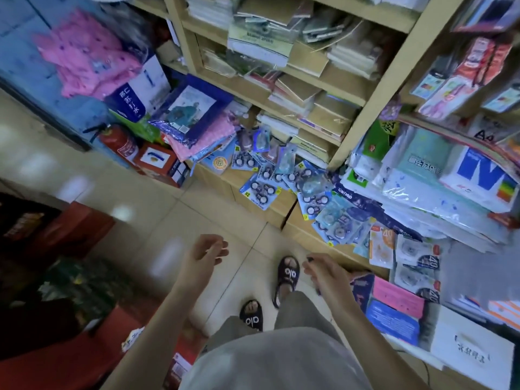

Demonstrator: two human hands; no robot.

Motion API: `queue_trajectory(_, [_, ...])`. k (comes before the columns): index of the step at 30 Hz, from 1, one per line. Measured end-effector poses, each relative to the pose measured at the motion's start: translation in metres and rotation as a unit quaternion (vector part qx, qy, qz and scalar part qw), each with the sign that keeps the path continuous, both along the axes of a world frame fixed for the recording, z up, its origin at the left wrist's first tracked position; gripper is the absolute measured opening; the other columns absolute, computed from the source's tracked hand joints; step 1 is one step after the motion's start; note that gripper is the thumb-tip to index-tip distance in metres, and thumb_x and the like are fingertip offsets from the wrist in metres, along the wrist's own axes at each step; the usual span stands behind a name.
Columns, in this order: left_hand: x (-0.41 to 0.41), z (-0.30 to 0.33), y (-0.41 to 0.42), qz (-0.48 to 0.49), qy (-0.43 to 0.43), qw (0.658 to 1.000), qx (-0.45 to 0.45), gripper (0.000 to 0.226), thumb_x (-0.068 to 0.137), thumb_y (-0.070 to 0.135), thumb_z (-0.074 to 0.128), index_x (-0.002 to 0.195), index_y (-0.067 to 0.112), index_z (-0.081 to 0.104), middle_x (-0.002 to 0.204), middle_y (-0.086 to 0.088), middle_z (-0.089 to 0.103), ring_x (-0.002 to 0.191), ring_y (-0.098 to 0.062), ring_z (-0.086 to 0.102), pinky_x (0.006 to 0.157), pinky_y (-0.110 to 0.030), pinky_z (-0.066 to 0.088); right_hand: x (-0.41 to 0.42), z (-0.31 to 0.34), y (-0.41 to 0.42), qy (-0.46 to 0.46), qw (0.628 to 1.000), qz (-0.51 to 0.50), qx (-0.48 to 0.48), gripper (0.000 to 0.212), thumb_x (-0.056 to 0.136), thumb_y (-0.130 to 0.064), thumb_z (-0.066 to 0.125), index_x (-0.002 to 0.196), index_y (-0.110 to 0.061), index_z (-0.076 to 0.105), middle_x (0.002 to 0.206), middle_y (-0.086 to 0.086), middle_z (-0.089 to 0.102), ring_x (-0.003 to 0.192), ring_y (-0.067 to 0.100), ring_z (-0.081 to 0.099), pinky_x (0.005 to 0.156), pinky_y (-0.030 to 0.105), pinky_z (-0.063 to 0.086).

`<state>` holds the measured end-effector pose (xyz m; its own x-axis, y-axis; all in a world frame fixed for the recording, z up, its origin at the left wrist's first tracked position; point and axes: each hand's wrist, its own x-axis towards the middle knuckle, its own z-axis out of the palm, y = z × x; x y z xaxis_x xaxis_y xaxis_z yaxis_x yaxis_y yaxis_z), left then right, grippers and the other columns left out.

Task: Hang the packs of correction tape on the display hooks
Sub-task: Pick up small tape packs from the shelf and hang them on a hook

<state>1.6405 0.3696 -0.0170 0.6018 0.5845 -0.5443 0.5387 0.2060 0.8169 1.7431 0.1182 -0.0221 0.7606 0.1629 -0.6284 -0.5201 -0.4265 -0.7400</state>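
Observation:
Several blue packs of correction tape (281, 178) lie scattered in a loose pile along a low wooden ledge (277, 205). More packs (416, 254) lie further right on the same ledge. My left hand (204, 253) hangs over the tiled floor, empty, fingers loosely spread. My right hand (323, 270) is lower right, fingers curled downward, apart from the packs; whether its fingertips pinch something small and dark is unclear. No display hooks are visible in the head view.
Wooden shelves (298, 71) hold stacked notebooks behind the ledge. Paper reams (450, 175) pile up at right. A red fire extinguisher (116, 139) and boxes stand at left. Pink and blue boxes (394, 308) sit near my right hand. My sandalled feet (285, 277) stand on the tiles.

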Motion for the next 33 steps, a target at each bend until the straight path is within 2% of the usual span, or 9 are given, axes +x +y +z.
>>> queue_trajectory(4, [0.048, -0.011, 0.015, 0.021, 0.023, 1.000, 0.001, 0.013, 0.106, 0.004, 0.051, 0.110, 0.002, 0.063, 0.101, -0.008, 0.072, 0.088, -0.020, 0.069, 0.080, -0.030, 0.054, 0.066, -0.013, 0.032, 0.011, 0.999, 0.030, 0.010, 0.020, 0.075, -0.049, 0.062, 0.088, -0.041, 0.075, 0.093, -0.003, 0.078, 0.102, 0.024, 0.072, 0.097, 0.048, 0.054])
queue_trajectory(10, [0.108, -0.025, 0.031, 0.047, 0.054, 0.997, -0.011, 0.019, 0.104, 0.001, 0.054, 0.097, 0.014, 0.066, 0.096, -0.007, 0.074, 0.087, -0.025, 0.071, 0.082, -0.038, 0.055, 0.165, -0.021, 0.094, 0.036, 0.996, 0.074, 0.026, 0.030, 0.066, -0.053, 0.064, 0.088, -0.036, 0.075, 0.094, -0.003, 0.078, 0.103, 0.027, 0.073, 0.100, 0.049, 0.053])
queue_trajectory(14, [0.148, -0.028, 0.052, 0.048, 0.075, 0.996, -0.015, 0.019, 0.103, 0.003, 0.056, 0.094, 0.015, 0.067, 0.094, -0.005, 0.075, 0.085, -0.018, 0.073, 0.078, -0.031, 0.057, 0.218, -0.020, 0.137, 0.037, 0.992, 0.117, 0.022, 0.011, 0.091, -0.033, 0.066, 0.101, -0.029, 0.071, 0.103, -0.004, 0.075, 0.109, 0.025, 0.070, 0.099, 0.051, 0.053])
queue_trajectory(17, [0.184, -0.040, 0.079, 0.037, 0.087, 0.996, 0.001, 0.021, 0.101, 0.003, 0.058, 0.089, 0.017, 0.068, 0.093, -0.008, 0.075, 0.088, -0.024, 0.072, 0.082, -0.034, 0.056, 0.250, -0.041, 0.165, 0.040, 0.991, 0.128, 0.005, 0.006, 0.094, -0.029, 0.065, 0.099, -0.029, 0.070, 0.095, -0.007, 0.073, 0.100, 0.020, 0.068, 0.093, 0.044, 0.052])
queue_trajectory(20, [0.226, -0.064, 0.112, 0.018, 0.102, 0.995, -0.010, 0.011, 0.101, 0.003, 0.059, 0.097, 0.009, 0.067, 0.089, -0.006, 0.072, 0.083, -0.022, 0.066, 0.069, -0.017, 0.055, 0.276, -0.078, 0.191, 0.052, 0.991, 0.123, -0.024, 0.005, 0.094, -0.026, 0.066, 0.092, -0.028, 0.070, 0.089, -0.006, 0.071, 0.094, 0.021, 0.068, 0.090, 0.040, 0.050])
queue_trajectory(22, [0.258, -0.098, 0.141, 0.001, 0.103, 0.995, -0.017, 0.005, 0.098, 0.012, 0.066, 0.102, 0.013, 0.067, 0.089, -0.003, 0.072, 0.086, -0.023, 0.066, 0.079, -0.028, 0.058, 0.297, -0.115, 0.212, 0.061, 0.990, 0.114, -0.049, 0.005, 0.093, -0.025, 0.067, 0.091, -0.028, 0.069, 0.091, -0.004, 0.072, 0.099, 0.027, 0.070, 0.094, 0.045, 0.053])
queue_trajectory(24, [0.293, -0.141, 0.170, -0.021, 0.099, 0.995, -0.018, 0.020, 0.088, 0.025, 0.073, 0.107, 0.021, 0.066, 0.094, 0.000, 0.073, 0.088, -0.022, 0.067, 0.091, -0.040, 0.058, 0.322, -0.159, 0.233, 0.063, 0.991, 0.096, -0.070, 0.002, 0.094, -0.024, 0.068, 0.092, -0.024, 0.067, 0.096, 0.000, 0.071, 0.104, 0.031, 0.070, 0.094, 0.048, 0.052])
queue_trajectory(28, [0.366, -0.224, 0.213, -0.065, 0.116, 0.991, -0.016, 0.045, 0.097, 0.014, 0.071, 0.137, 0.003, 0.054, 0.121, -0.006, 0.062, 0.083, -0.004, 0.060, 0.064, -0.009, 0.047, 0.370, -0.250, 0.266, 0.078, 0.987, 0.022, -0.136, 0.041, 0.095, -0.028, 0.070, 0.130, -0.014, 0.056, 0.111, 0.015, 0.065, 0.092, 0.032, 0.062, 0.073, 0.037, 0.042])
queue_trajectory(33, [0.438, -0.314, 0.246, -0.103, 0.147, 0.984, -0.010, 0.074, 0.095, 0.029, 0.074, 0.155, 0.011, 0.034, 0.130, -0.009, 0.058, 0.106, -0.023, 0.061, 0.083, -0.031, 0.041, 0.413, -0.343, 0.284, 0.038, 0.973, -0.067, -0.218, 0.081, 0.085, -0.034, 0.076, 0.153, -0.015, 0.036, 0.146, 0.018, 0.052, 0.121, 0.041, 0.062, 0.091, 0.046, 0.053])
